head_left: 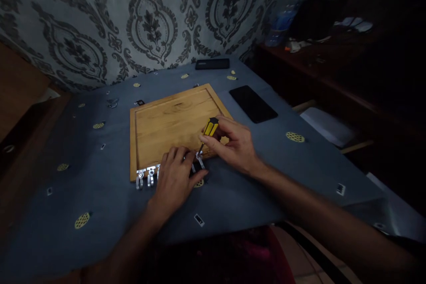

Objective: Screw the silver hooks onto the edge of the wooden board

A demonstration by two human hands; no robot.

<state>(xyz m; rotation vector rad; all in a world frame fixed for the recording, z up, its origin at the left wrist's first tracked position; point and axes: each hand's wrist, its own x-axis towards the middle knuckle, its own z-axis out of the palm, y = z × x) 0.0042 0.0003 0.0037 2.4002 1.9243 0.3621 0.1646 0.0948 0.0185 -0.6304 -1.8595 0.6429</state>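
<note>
A wooden panel (173, 120) with a raised rim lies on the blue patterned cloth. Silver metal clips (151, 175) sit in a row along its near edge. My right hand (234, 144) grips a yellow and black screwdriver (210, 128), whose tip meets a clip (199, 159) at the near edge. Over the row of clips rests my left hand (176, 175), its thumb and fingers around the clip by the screwdriver tip. It covers part of the row and the panel's edge.
A black phone (253, 104) lies right of the panel, and a dark case (212, 64) is behind it. Small metal parts (112, 103) are at the back left. A plastic bottle (282, 20) stands on the brown furniture (299, 62) at right.
</note>
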